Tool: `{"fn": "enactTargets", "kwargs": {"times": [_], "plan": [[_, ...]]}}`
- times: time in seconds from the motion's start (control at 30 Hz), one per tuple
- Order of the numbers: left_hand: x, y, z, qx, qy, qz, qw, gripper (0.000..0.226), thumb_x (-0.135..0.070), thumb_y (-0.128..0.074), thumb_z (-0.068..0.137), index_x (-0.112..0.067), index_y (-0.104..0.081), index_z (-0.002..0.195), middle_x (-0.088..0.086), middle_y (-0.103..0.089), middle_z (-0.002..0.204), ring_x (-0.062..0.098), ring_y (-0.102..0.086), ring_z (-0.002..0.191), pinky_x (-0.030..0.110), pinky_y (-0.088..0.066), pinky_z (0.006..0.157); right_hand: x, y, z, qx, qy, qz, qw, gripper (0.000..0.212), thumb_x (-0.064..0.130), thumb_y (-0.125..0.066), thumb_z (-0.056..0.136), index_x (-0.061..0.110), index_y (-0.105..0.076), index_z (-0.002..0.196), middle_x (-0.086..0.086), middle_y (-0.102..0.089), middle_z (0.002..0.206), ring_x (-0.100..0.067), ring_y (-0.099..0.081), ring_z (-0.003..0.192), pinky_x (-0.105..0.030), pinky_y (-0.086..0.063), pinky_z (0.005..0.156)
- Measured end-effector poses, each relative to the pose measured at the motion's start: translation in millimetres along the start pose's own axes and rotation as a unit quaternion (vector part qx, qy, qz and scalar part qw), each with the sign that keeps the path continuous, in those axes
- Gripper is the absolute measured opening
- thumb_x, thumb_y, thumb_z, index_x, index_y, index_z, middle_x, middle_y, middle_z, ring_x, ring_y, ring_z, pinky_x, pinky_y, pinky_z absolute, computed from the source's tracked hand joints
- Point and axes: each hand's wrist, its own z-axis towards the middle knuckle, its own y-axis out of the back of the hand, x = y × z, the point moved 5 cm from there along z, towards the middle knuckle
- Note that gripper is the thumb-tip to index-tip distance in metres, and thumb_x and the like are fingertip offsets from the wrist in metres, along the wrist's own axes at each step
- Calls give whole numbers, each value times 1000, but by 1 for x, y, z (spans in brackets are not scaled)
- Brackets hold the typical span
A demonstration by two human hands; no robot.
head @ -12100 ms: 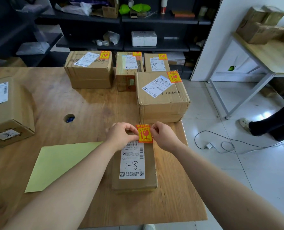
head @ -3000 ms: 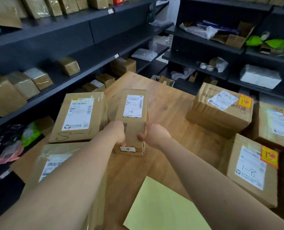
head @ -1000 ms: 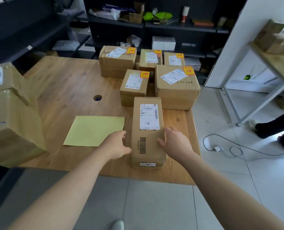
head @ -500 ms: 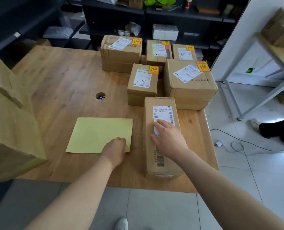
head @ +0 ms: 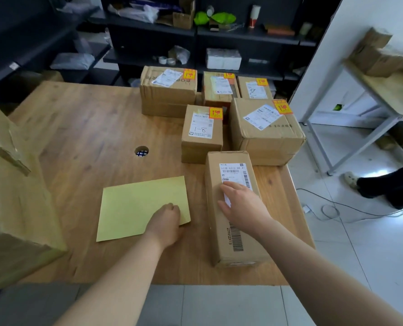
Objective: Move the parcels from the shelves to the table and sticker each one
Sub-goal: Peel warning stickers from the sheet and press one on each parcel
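One unstickered parcel point(head: 219, 241), long axis near-far, lies under my flat, spread right hand point(head: 242, 208); left hand point(head: 166, 222) curls on the yellow sheet point(head: 137, 205) just left of it, pinch unclear.

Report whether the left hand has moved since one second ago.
Yes. The left hand has left the left side of the long parcel and gone leftward. It now rests on the near right corner of the yellow sheet.

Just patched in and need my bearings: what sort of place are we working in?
Probably a parcel stock or sorting room: dark shelving holding bags and boxes, a wooden table carrying labelled cardboard parcels, several with orange stickers.
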Motion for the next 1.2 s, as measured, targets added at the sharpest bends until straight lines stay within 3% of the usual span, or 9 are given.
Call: {"fn": "enactTargets", "kwargs": {"times": [0.13,0.27,0.43,0.53,0.7,0.77,0.87,1.1,1.2], "plan": [[-8,-4,3,12,-14,65,998,29,6,-40,87,-7,-62,100,11,-61,103,29,-60,96,34,-46,77,-1,-3,0,-8,3,-10,1000,42,33,-45,100,17,-48,139,3,-41,150,-17,-37,137,-30,-32,111],[3,32,-6,-64,26,-109,992,18,-12,-46,94,-15,-54,78,8,-62,83,26,-59,76,30,-39,61,1,-3,-3,-7,-7,13,1000,41,32,-45,100,18,-49,138,4,-43,149,-16,-39,136,-30,-35,108],[22,109,-32,-219,62,-307,924,19,-17,-43,99,-3,-55,94,13,-64,89,30,-60,81,43,-49,71,9,13,3,-17,-44,121,991,47,33,-50,98,18,-45,143,0,-48,145,-19,-43,133,-33,-36,106],[29,144,-49,-247,71,-349,901,21,-22,-40,101,-9,-57,100,5,-65,95,21,-61,87,31,-45,71,23,23,9,-20,-44,202,978,50,36,-54,96,21,-44,143,2,-54,138,-20,-49,127,-35,-41,102],[27,177,-63,-246,75,-400,880,24,-33,-38,102,-19,-58,106,-3,-67,97,10,-64,90,28,-54,74,44,48,21,-52,-43,360,931,25,33,-60,94,17,-59,114,4,-66,102,-15,-62,94,-28,-50,74],[26,184,-67,-254,73,-436,860,16,-31,-50,98,-19,-60,104,-4,-70,96,11,-68,88,33,-57,76,45,58,26,-55,-40,398,915,20,27,-63,92,16,-60,109,2,-68,99,-16,-65,91,-31,-54,76],[24,189,-72,-255,73,-519,813,19,-22,-70,87,-16,-61,103,-3,-72,91,12,-72,81,28,-58,67,39,67,32,-32,-31,391,919,30,21,-66,91,15,-57,119,0,-69,106,-16,-66,95,-28,-53,77],[13,184,-76,-248,84,-567,781,17,-4,-74,81,-8,-62,94,8,-74,85,21,-72,74,35,-60,61,35,77,41,-39,10,365,930,73,23,-69,89,23,-26,149,5,-63,109,-12,-60,97,-27,-47,80],[21,182,-79,-310,120,-612,717,12,-8,-70,85,-16,-62,90,7,-72,90,18,-70,77,36,-58,67,40,68,43,1,4,385,923,72,30,-68,89,23,-27,148,2,-64,110,-11,-62,95,-24,-48,73]]}}
